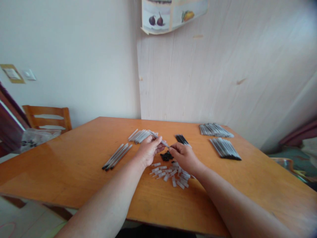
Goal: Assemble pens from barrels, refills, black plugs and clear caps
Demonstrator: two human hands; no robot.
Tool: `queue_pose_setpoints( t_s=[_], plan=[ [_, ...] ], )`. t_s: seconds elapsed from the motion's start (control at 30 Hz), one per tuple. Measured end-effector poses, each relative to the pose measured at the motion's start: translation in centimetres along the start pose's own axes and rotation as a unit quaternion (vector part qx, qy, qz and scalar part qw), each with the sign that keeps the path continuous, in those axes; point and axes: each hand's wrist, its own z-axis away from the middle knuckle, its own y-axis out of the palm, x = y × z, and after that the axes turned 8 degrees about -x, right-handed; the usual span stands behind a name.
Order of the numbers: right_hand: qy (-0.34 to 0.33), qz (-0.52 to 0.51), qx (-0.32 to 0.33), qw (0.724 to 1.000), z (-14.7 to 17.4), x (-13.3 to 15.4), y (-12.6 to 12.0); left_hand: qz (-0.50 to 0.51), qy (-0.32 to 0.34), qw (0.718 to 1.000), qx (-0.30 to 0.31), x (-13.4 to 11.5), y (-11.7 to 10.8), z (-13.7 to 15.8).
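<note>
My left hand (148,150) is closed round a clear pen barrel (164,143), which slants down to the right. At its lower end my right hand (183,154) pinches with thumb and forefinger; any small part between those fingertips is hidden. Just below the hands lies a small heap of black plugs (166,156). Nearer to me are scattered translucent pen caps (170,173), partly under my right hand. Behind the left hand rests a pile of clear barrels (141,136). Thin black-ended sticks (181,138), perhaps refills, lie beyond the right hand.
Several pens with black ends (117,157) lie at the left on the wooden table (81,165). Two bundles sit at the right, the back one (215,130) and the front one (225,148). A wooden chair (49,115) stands at the far left, and a wall is behind the table.
</note>
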Motion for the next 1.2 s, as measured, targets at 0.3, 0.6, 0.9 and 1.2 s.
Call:
queue_pose_setpoints(
  t_s=[0.3, 0.6, 0.9, 1.2],
  plan=[
    [0.001, 0.023, -0.001, 1.0, -0.2, -0.4, -0.1, 0.005, 0.007, 0.999, -0.047, 0.2, -0.3, -0.6],
    [-0.017, 0.139, 0.053, 0.989, -0.3, -0.4, -1.0, 0.026, 0.007, 0.995, -0.101, 0.2, -0.7, -1.0],
    [-0.014, 0.218, 0.1, 0.971, -0.1, 0.5, -1.5, 0.031, 0.0, 0.994, -0.104, 0.2, -0.7, -1.1],
    [-0.035, 0.143, 0.031, 0.989, -0.2, 0.2, -1.2, 0.006, -0.002, 0.997, -0.078, 0.6, -0.6, -1.0]
  ],
)
